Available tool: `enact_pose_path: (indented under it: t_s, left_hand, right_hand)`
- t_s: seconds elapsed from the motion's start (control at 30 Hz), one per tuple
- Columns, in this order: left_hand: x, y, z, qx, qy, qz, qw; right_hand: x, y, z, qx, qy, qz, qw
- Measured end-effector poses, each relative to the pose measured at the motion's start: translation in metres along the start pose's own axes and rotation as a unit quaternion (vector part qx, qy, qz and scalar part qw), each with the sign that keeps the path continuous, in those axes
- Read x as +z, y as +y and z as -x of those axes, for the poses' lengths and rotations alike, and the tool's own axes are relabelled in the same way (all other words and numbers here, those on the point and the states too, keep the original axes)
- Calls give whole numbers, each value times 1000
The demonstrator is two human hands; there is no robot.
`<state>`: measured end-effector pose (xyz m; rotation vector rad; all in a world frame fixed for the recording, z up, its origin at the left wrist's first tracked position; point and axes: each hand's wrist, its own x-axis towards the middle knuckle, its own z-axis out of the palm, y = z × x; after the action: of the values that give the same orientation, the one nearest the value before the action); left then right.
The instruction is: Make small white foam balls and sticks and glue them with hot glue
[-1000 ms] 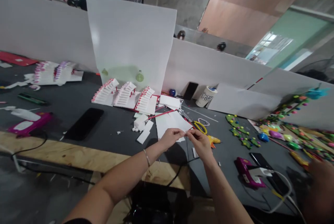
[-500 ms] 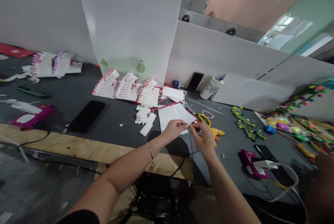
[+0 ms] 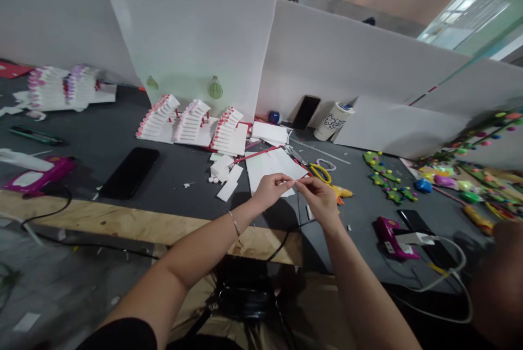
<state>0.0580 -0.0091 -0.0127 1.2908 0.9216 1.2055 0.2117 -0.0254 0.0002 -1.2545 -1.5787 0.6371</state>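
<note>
My left hand (image 3: 271, 190) and my right hand (image 3: 320, 198) meet fingertip to fingertip above the front of the grey table. Both are closed in a pinch. A tiny pale bit shows between the fingertips, too small to name. Under and behind the hands lies a white sheet (image 3: 269, 164) with a red stick (image 3: 258, 154) across its top. Yellow-handled scissors (image 3: 321, 173) and a yellow glue gun (image 3: 342, 192) lie just beyond my right hand. Left of my hands are white foam-like pieces (image 3: 229, 183). Three white stair-like models with red and pink edges (image 3: 226, 131) stand behind.
A black phone (image 3: 129, 173) lies at the left, near a magenta device (image 3: 41, 173). A white patterned cup (image 3: 334, 121) and an upright phone (image 3: 306, 112) stand by the white partition. At the right are green beaded pieces (image 3: 386, 178), another magenta device (image 3: 394, 237), cables, and another person's blurred arm (image 3: 496, 279).
The view has tilted slightly, so the table sits a little higher in the picture. My two hands stay pinched together at nearly the same spot.
</note>
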Motion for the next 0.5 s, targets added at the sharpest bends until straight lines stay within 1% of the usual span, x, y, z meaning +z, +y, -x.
enact_pose_path:
  t_s: [0.17, 0.3, 0.5]
  left_hand:
    - [3, -3, 1, -22, -12, 7, 1000]
    - [4, -3, 1, -17, -20, 30, 999]
    - [3, -3, 0, -26, -39, 49, 998]
  right_hand:
    - [-2, -8, 2, -35, 24, 46, 998]
    - [-2, -14, 1, -62, 27, 74, 995]
    - [-1, -11, 1, -56, 29, 70, 996]
